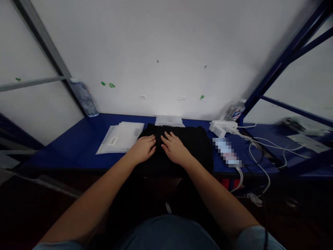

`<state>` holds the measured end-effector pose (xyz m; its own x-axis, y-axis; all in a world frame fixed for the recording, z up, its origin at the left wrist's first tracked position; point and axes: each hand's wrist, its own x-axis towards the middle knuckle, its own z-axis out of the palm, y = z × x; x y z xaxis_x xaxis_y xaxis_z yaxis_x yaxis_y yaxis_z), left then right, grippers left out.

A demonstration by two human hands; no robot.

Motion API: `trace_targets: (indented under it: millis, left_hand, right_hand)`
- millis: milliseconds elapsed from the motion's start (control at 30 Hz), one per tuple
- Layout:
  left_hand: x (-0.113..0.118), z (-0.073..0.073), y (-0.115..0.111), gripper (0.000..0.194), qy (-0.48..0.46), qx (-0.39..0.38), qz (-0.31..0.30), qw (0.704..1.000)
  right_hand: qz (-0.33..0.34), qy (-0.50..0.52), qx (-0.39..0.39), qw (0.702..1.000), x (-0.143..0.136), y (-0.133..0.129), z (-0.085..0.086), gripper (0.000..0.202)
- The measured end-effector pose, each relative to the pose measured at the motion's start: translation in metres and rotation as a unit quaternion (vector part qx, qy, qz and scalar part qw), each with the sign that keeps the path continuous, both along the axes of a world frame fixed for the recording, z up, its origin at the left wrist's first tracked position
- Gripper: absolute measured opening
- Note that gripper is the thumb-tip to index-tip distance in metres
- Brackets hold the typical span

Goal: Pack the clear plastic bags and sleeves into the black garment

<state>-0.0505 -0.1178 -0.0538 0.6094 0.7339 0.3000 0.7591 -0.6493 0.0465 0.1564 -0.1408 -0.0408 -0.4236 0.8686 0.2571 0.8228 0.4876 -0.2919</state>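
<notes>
A black cloth item (195, 144) lies at the front middle of the blue table (75, 146), reaching its front edge. My left hand (143, 148) rests palm down on the left part of the cloth, its fingers stretched out. On the middle of the cloth lies my right hand (174, 147), flat with the fingers apart. Neither hand grips anything. White plastic packets (121, 137) are stacked just left of the cloth, and a clear white packet (169, 121) is behind it against the wall.
A plastic bottle (84, 97) stands at the back left, another bottle (236, 110) at the back right. Right of the cloth are a white power strip (223, 125), a blurred-out device (227, 152) and several white cables. Blue metal frames rise at the right.
</notes>
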Motion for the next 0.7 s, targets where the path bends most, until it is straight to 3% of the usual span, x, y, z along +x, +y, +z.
trace_targets:
  millis: [167,367,567,700]
  left_hand:
    - [0.001,-0.001,0.000,0.043,-0.005,0.000,-0.002,1.000]
    - [0.000,0.002,0.000,0.047,-0.033,0.006,0.018,0.999]
    - [-0.019,0.002,0.009,0.047,-0.113,0.032,0.178,0.977]
    - [-0.031,0.010,0.035,0.043,-0.013,-0.028,0.276,0.961]
  right_hand:
    - [0.018,-0.056,-0.031,0.998,0.005,-0.003,0.004,0.059]
    - [0.099,-0.091,-0.011,0.991,0.022,0.013,0.017,0.094]
    - [0.214,-0.094,-0.018,0.972,0.035,0.031,0.020,0.079]
    - [0.224,-0.081,-0.034,0.971,0.035,0.039,0.016,0.083]
